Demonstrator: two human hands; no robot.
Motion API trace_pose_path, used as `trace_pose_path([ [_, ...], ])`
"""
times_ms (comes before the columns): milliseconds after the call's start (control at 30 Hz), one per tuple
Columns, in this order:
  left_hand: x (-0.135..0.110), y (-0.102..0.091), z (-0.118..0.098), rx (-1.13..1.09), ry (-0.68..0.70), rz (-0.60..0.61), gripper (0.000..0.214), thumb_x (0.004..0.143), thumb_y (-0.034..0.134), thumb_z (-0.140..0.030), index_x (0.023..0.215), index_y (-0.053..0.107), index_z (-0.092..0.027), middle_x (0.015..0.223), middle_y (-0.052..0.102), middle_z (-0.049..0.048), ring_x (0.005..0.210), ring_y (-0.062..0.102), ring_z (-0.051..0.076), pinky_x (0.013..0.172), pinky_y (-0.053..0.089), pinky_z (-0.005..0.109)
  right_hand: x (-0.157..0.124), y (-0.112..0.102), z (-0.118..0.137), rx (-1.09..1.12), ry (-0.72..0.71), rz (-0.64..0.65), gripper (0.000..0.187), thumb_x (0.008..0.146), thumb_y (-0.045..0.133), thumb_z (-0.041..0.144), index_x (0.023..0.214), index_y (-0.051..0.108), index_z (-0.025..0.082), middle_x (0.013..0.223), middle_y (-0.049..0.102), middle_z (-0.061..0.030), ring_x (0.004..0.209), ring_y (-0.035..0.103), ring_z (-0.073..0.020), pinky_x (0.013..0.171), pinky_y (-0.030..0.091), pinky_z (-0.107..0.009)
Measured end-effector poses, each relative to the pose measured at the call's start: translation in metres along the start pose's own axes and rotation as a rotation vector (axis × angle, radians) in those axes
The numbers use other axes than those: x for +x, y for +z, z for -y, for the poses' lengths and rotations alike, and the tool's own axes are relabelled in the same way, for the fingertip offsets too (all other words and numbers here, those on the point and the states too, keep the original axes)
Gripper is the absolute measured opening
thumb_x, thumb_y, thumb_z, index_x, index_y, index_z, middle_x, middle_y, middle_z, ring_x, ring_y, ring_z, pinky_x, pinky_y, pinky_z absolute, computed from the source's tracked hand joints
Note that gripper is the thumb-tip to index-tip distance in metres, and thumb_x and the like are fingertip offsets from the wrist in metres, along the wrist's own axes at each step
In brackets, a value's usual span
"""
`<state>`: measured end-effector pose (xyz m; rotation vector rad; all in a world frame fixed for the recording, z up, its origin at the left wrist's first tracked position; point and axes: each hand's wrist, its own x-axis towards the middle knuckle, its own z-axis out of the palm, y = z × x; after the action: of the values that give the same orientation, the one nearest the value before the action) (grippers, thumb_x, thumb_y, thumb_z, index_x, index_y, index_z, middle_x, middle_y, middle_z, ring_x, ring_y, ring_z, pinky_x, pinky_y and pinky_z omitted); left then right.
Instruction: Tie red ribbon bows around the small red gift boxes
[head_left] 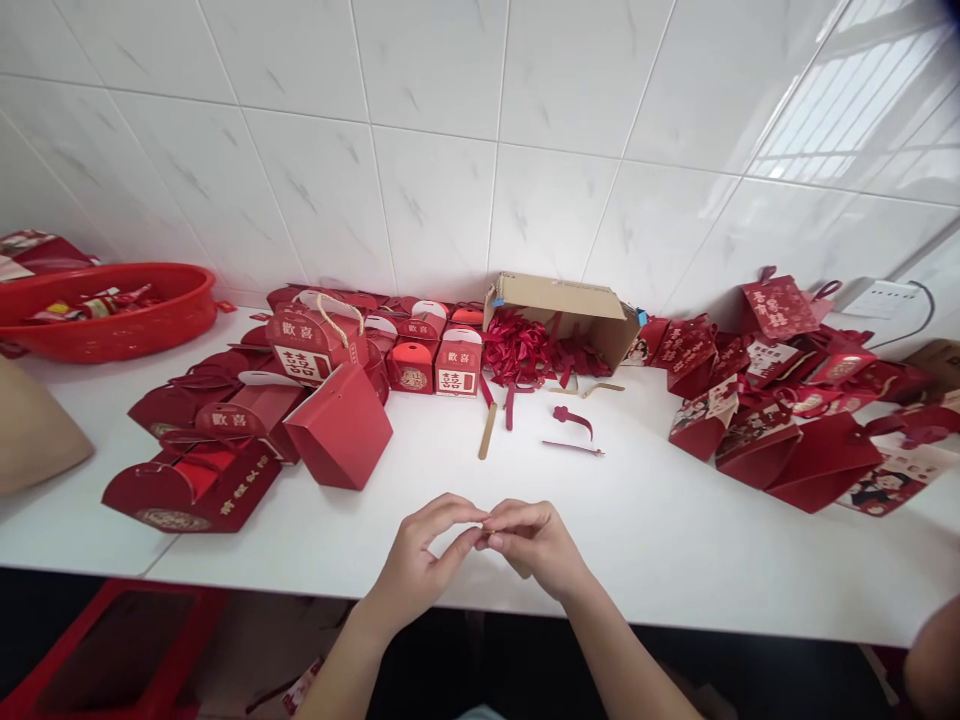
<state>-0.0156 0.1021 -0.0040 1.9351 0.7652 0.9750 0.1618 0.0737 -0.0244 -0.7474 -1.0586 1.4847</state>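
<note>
My left hand (420, 560) and my right hand (534, 545) meet at the fingertips over the near edge of the white table (660, 540). Both pinch a tiny object between them, too small to name. Just beyond them lie a loose red ribbon piece (574, 420) and a tan strip (488, 432). A red gift box (341, 425) stands tilted to the left of my hands.
An open cardboard box (562, 315) of red ribbons sits against the tiled wall. Red gift boxes pile up at left (225, 440) and right (787, 420). A red basin (112, 310) stands far left. A red crate (105, 650) is below the table.
</note>
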Motion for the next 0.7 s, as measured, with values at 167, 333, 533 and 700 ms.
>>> trace_pose_path([
  [167, -0.005, -0.008, 0.002, 0.033, 0.025, 0.057, 0.019, 0.089, 0.054, -0.016, 0.101, 0.069, -0.022, 0.09, 0.066, 0.0051, 0.084, 0.064, 0.015, 0.076, 0.053, 0.028, -0.001, 0.002, -0.004, -0.006, 0.049, 0.057, 0.013, 0.071, 0.08, 0.025, 0.083, 0.079, 0.028, 0.081, 0.072, -0.0029, 0.064, 0.065, -0.0135, 0.054, 0.054, -0.026],
  [333, -0.013, -0.012, 0.003, 0.109, 0.002, 0.07, 0.014, 0.09, 0.053, -0.019, 0.09, 0.067, -0.02, 0.085, 0.065, 0.0049, 0.079, 0.063, 0.015, 0.073, 0.052, 0.027, -0.001, 0.004, -0.01, 0.03, 0.078, 0.045, 0.013, 0.068, 0.081, 0.018, 0.078, 0.079, 0.025, 0.077, 0.074, -0.002, 0.075, 0.07, -0.0161, 0.071, 0.056, -0.029],
  [533, -0.023, -0.008, 0.013, 0.228, 0.115, -0.013, 0.013, 0.089, 0.054, -0.012, 0.087, 0.064, -0.02, 0.082, 0.065, 0.0032, 0.078, 0.063, 0.015, 0.071, 0.052, 0.025, 0.0, 0.008, -0.016, 0.015, 0.108, -0.012, 0.015, 0.059, 0.085, 0.013, 0.069, 0.078, 0.022, 0.067, 0.071, 0.0004, 0.065, 0.067, -0.0114, 0.064, 0.053, -0.022],
  [700, -0.027, -0.007, 0.011, 0.192, 0.193, -0.029, 0.015, 0.086, 0.055, -0.007, 0.089, 0.062, -0.021, 0.081, 0.065, 0.0032, 0.078, 0.062, 0.015, 0.07, 0.052, 0.025, -0.002, 0.007, -0.023, 0.185, 0.197, 0.08, 0.014, 0.059, 0.086, 0.014, 0.069, 0.078, 0.019, 0.061, 0.071, -0.0007, 0.057, 0.066, -0.0107, 0.058, 0.052, -0.021],
])
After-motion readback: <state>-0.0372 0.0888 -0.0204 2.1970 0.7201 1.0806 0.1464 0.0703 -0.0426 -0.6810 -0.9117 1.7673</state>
